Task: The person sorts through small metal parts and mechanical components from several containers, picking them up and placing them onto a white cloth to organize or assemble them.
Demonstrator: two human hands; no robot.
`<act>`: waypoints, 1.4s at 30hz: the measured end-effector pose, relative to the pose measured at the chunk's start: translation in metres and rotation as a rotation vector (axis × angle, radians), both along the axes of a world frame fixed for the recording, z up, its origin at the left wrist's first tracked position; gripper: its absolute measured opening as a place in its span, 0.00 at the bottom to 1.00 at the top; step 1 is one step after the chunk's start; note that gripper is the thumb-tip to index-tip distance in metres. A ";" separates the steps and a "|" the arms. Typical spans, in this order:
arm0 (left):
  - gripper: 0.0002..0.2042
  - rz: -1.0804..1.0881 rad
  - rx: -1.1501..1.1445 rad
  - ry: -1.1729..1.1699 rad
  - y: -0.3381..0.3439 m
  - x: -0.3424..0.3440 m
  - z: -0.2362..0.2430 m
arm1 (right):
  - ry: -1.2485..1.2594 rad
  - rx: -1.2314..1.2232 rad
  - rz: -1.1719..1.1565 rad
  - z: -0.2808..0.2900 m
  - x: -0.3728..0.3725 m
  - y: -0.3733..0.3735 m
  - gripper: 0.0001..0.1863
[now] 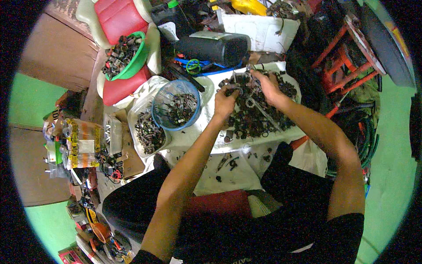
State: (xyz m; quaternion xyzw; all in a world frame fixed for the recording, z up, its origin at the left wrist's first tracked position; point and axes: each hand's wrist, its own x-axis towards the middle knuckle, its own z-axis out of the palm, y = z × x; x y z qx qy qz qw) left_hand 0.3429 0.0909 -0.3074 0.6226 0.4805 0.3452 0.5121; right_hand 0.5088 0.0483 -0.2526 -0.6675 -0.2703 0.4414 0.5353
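Observation:
A heap of dark, greasy metal parts (250, 121) covers a white surface (209, 94) in front of me. At its left side my left hand (225, 102) is closed, fingers curled round a small grey metal part (236, 91). My right hand (269, 86) reaches over the far middle of the heap. Its fingers are bent and pressed together near a small metal piece; what they hold is too small to make out. Between and below the hands lies a long metal rod (266, 113) with a ring at one end.
Left of the heap stand a blue plastic basket (154, 108) and a white tub (132, 116), both holding small metal parts. A green basin (140, 59) of parts rests on a red-and-white seat (121, 20). Behind are a black cylinder (206, 46) and white box (263, 33); right, a red stool (347, 61).

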 end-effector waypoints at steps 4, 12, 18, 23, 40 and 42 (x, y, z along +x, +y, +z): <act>0.13 -0.142 -0.088 -0.054 0.019 -0.054 0.050 | 0.556 0.018 0.118 0.020 -0.026 0.013 0.18; 0.16 -0.257 0.209 0.130 0.065 -0.167 0.163 | 0.796 0.115 0.278 0.080 -0.112 0.045 0.16; 0.16 -0.069 0.459 0.162 0.127 -0.235 0.174 | 0.918 0.196 0.323 0.117 -0.190 0.100 0.14; 0.15 0.310 0.704 0.237 0.204 -0.291 0.183 | 0.982 0.243 0.315 0.135 -0.243 0.147 0.14; 0.18 0.238 1.116 0.768 0.293 -0.336 0.146 | 1.089 0.280 0.312 0.118 -0.297 0.201 0.10; 0.15 0.294 1.148 0.734 0.278 -0.330 0.157 | 1.084 0.302 0.338 0.126 -0.291 0.196 0.11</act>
